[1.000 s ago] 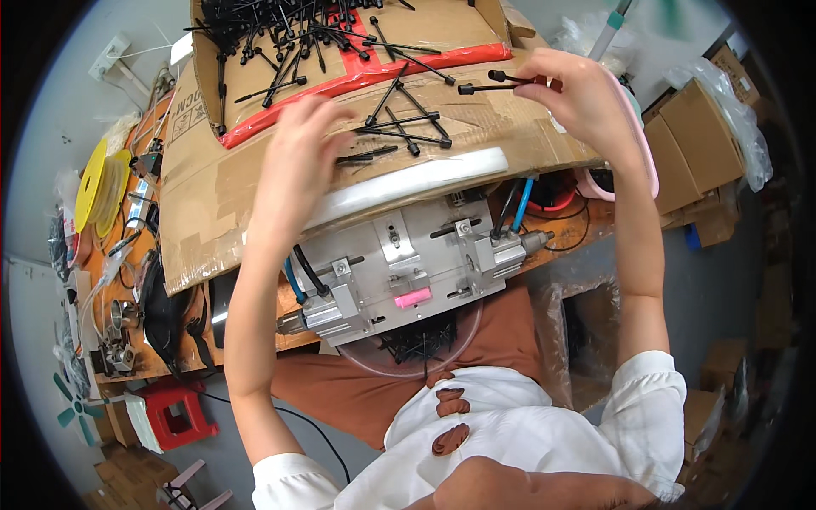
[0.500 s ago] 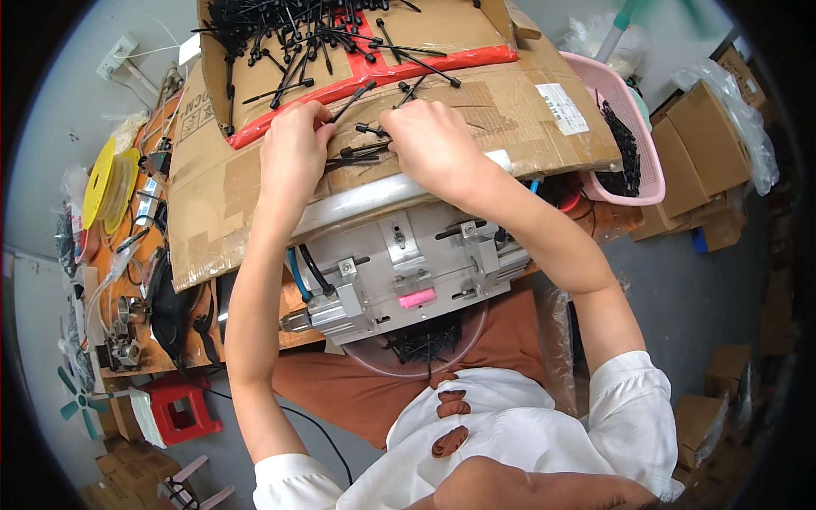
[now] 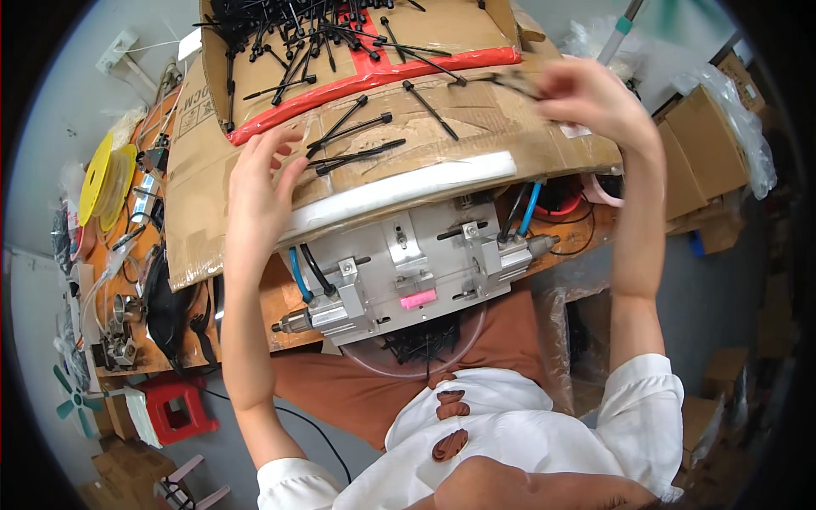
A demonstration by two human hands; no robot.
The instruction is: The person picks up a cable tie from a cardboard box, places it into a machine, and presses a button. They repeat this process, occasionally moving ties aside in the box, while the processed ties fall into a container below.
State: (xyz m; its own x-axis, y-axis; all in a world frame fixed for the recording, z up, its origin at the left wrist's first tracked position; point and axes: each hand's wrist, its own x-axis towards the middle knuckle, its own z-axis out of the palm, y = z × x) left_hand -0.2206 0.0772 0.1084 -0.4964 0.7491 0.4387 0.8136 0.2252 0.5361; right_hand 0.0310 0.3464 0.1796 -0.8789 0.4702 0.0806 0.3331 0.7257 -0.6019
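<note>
Several thin black rods with knobbed heads (image 3: 348, 129) lie loose on the brown cardboard (image 3: 212, 204). Beside their left ends is my left hand (image 3: 262, 183), its thumb and fingers apart and holding nothing that I can see. My right hand (image 3: 591, 102) is raised over the right part of the cardboard, smeared by motion. From its pinched fingertips a blurred black rod (image 3: 512, 83) sticks out to the left. Another black rod (image 3: 432, 110) lies by itself between my hands. Farther back, an open carton (image 3: 476, 59) edged with red tape holds a heap of the same rods.
A metal fixture (image 3: 391, 263) with a pink piece (image 3: 418, 299) stands before me, under the cardboard's near edge. A clear bowl (image 3: 472, 340) of black parts rests below it. A yellow spool (image 3: 95, 183) and tools crowd the table's left. Cartons (image 3: 701, 153) stand at right.
My right hand has swung right and away from the middle of the cardboard, carrying a black rod. My left hand has drawn back left and its fingers have spread, leaving rods on the cardboard.
</note>
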